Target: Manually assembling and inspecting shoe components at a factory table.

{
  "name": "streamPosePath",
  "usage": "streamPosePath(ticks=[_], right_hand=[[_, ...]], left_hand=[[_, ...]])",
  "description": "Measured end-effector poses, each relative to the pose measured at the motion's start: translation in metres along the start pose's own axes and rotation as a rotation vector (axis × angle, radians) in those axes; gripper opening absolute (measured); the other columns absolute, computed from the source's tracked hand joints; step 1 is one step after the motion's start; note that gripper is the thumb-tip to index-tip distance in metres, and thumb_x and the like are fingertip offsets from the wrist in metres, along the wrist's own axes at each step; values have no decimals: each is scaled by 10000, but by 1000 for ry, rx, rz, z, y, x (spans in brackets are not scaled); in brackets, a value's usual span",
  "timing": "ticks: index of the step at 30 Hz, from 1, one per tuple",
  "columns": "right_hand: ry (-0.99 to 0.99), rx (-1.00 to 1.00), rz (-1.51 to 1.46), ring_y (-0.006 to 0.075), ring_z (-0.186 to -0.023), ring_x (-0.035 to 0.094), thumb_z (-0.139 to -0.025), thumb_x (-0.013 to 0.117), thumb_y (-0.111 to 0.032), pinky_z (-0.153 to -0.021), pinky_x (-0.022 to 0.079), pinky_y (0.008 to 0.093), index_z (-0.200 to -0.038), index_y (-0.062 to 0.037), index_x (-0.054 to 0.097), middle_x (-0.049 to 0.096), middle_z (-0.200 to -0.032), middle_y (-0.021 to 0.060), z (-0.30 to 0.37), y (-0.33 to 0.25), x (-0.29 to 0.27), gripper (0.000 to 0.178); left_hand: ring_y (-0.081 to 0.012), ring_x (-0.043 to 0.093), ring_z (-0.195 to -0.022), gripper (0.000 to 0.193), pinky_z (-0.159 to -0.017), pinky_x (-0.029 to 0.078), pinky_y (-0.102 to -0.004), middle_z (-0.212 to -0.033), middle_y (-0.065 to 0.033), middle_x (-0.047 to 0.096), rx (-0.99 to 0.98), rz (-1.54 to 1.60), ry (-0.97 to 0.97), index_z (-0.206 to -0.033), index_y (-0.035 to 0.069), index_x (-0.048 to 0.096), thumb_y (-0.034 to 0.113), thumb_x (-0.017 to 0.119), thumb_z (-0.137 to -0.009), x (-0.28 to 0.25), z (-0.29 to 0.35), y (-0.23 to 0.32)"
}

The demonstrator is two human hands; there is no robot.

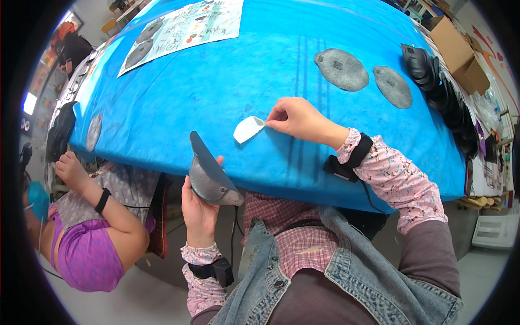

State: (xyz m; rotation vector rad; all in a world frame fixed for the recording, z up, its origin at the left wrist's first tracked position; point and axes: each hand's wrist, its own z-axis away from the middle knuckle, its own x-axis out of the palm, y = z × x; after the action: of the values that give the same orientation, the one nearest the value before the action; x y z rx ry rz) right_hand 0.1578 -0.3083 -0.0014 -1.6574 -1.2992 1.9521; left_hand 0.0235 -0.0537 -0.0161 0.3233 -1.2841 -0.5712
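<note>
My left hand (200, 216) is wrapped round a dark grey curved shell (208, 176), smooth inside and speckled outside. It is tilted up in front of the table's near edge. My right hand (295, 120) is over the table, thumb and fingers pinched at the right edge of a small white curved piece (248, 130). That piece rests on the blue table cover, its left end pointing away from the fingers. What exactly the shell and the white piece are, I cannot tell.
The blue-covered table (233, 81) carries a large grey oval pad (352, 73), a smaller one (393, 88) and a printed sheet (216, 24). Black moulded shells (439, 84) line the right edge near a cardboard box (460, 57). A person in purple (92, 249) sits at left.
</note>
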Motion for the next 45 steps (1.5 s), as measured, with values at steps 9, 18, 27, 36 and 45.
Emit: streamPosePath(ticks=[9,18,27,36,45], right_hand=[[30,-31,-65,263,-713,639,-765,664,-188,-648,496,360,-826,-8,685,660,-771,156,1,5,-4,191],[418,-184,-253,134,-712,569,-833,646,-117,-649,466,260,-949,-17,591,571,-846,73,28,-47,-32,163],[457,-487,335,284,-925,557,-775,653,-17,-766,476,342,-1097,-9,573,555,-1089,135,91,-94,-21,332],[500,-420,368,294,-979,538,-807,593,2,-832,451,370,-1142,16,556,545,-1137,152,100,-75,-34,337],[488,-346,289,334,-1081,520,-828,599,-57,-904,426,385,-1209,59,501,520,-1207,186,98,-66,-27,411]], left_hand=[[-257,516,-1151,465,-918,487,-378,-1397,-197,368,12,27,1,-1366,52,349,302,211,-999,8,4,1],[-247,471,-1203,472,-992,403,-406,-1365,-126,423,123,-52,68,-1359,51,349,337,231,-1003,34,13,-10],[-225,483,-1190,488,-981,415,-395,-1320,-126,459,178,-282,-93,-1346,29,343,370,262,-1006,77,10,-37],[-223,503,-1166,508,-958,429,-380,-1292,-137,487,163,-350,-121,-1329,1,364,381,276,-1003,81,6,-49],[-200,546,-1094,520,-916,451,-337,-1230,-138,524,167,-450,-119,-1286,-18,403,398,273,-1002,88,8,-52]])
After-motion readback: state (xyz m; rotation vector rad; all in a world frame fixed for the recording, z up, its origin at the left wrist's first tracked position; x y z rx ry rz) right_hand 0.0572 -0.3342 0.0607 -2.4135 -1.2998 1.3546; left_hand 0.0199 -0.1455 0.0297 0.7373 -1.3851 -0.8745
